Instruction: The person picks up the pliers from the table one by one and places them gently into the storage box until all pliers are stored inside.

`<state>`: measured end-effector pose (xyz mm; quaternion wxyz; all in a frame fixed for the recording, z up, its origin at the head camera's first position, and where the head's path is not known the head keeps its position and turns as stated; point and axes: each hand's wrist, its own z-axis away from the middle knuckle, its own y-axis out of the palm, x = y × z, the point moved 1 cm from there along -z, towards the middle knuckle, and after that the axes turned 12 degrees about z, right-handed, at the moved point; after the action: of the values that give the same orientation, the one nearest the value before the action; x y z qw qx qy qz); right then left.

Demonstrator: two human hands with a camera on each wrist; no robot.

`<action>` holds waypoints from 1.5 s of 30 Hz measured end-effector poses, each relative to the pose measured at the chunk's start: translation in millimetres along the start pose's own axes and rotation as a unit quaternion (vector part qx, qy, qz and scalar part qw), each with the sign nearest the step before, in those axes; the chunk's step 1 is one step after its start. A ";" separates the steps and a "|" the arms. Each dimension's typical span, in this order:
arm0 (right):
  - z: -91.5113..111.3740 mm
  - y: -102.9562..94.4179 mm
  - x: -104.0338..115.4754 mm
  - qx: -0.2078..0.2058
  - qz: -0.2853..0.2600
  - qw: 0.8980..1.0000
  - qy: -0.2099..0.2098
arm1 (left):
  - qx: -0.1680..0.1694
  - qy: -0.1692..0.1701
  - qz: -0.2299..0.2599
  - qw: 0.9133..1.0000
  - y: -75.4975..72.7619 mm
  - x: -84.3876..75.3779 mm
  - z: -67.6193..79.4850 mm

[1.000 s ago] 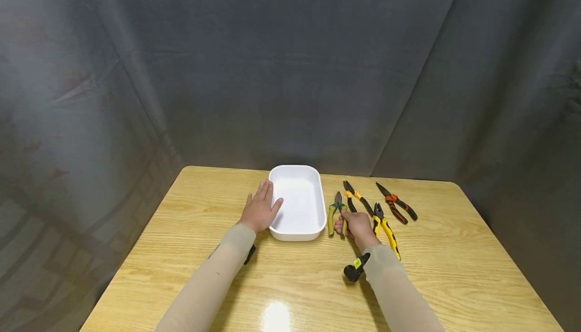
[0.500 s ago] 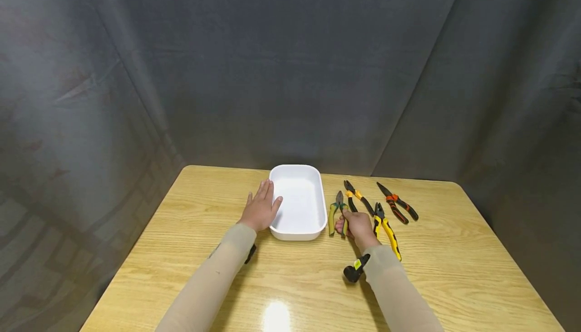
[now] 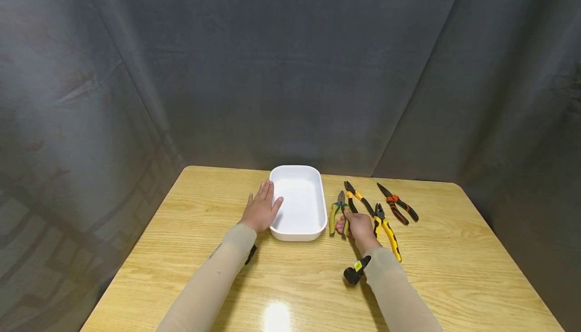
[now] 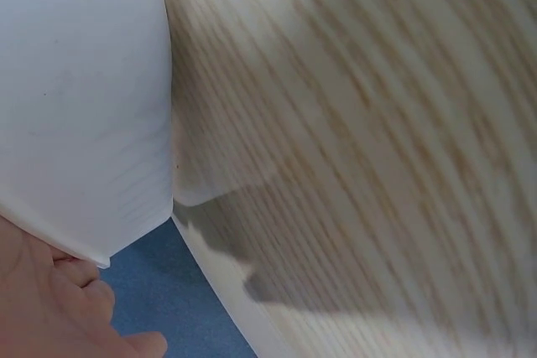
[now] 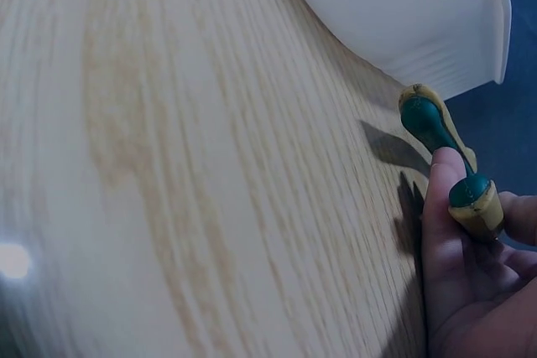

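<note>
A white rectangular plastic tub (image 3: 298,237) stands on the wooden table. Along its left rim lies my left hand (image 3: 258,212), fingers straight. The left wrist view catches part of that hand (image 4: 50,299) against the tub's rim. To the right of the tub, my right hand (image 3: 358,227) pinches the right handle of pliers with yellow-green grips (image 3: 333,220); their metal head points away from me and their handles are spread. In the right wrist view, thumb and fingers hold one handle (image 5: 478,207) while the other handle (image 5: 428,123) stands free beside the tub.
Close to my right hand lie yellow-and-black pliers (image 3: 389,236). Orange-and-black pliers (image 3: 361,202) rest behind it, and red-and-black long-nose pliers (image 3: 399,207) farther right. A dark grey curtain (image 3: 290,69) hangs behind the table (image 3: 204,190).
The head of the held pliers has shifted very slightly to the right. Both hands keep nearly the same place, and the tub has stayed put.
</note>
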<state>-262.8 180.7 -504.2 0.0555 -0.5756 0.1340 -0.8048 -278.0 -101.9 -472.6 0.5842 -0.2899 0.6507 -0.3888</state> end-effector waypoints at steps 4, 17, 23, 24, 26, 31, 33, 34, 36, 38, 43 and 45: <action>-0.9 -0.4 0.3 -0.001 -0.004 1.000 -0.002 | -0.008 0.004 -0.001 1.000 1.2 0.8 -1.2; -3.9 -1.6 3.7 0.004 -0.024 1.000 0.010 | -0.005 0.007 0.004 1.000 1.3 1.9 -1.9; -6.6 -3.9 10.5 0.003 -0.021 1.000 -0.006 | -0.003 0.005 0.006 1.000 -0.8 0.8 -3.1; -6.8 -4.2 11.9 0.002 -0.019 1.000 -0.009 | -0.004 0.004 0.005 1.000 -0.9 0.9 -3.4; -7.0 -5.1 14.2 -0.001 -0.017 1.000 -0.011 | -0.005 0.006 0.004 1.000 -0.9 1.1 -3.9; -7.7 -6.7 19.3 -0.004 -0.017 1.000 -0.007 | -0.010 0.010 0.007 1.000 0.4 1.2 -4.5; -7.6 -7.1 20.8 -0.007 -0.016 1.000 -0.008 | -0.012 0.010 0.010 1.000 1.0 1.5 -4.5; -7.7 -7.4 21.5 -0.007 -0.016 1.000 -0.009 | -0.012 0.011 0.010 1.000 1.2 1.6 -4.5; -8.2 -7.5 22.9 -0.006 -0.019 1.000 -0.009 | -0.011 0.010 0.010 1.000 1.3 1.5 -4.6; -8.8 -7.9 24.3 -0.003 -0.019 1.000 -0.015 | -0.010 0.009 0.008 1.000 0.8 1.3 -4.5; -11.1 -8.4 27.4 0.001 -0.012 1.000 -0.023 | -0.010 0.011 0.012 1.000 -1.0 0.8 -4.4; -12.2 -8.3 28.8 -0.001 -0.010 1.000 -0.022 | -0.011 0.014 0.015 1.000 -1.2 1.0 -4.3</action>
<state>-283.2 183.5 -479.4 0.0498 -0.5945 0.1282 -0.7922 -282.6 -102.7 -472.0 0.5776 -0.2815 0.6672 -0.3768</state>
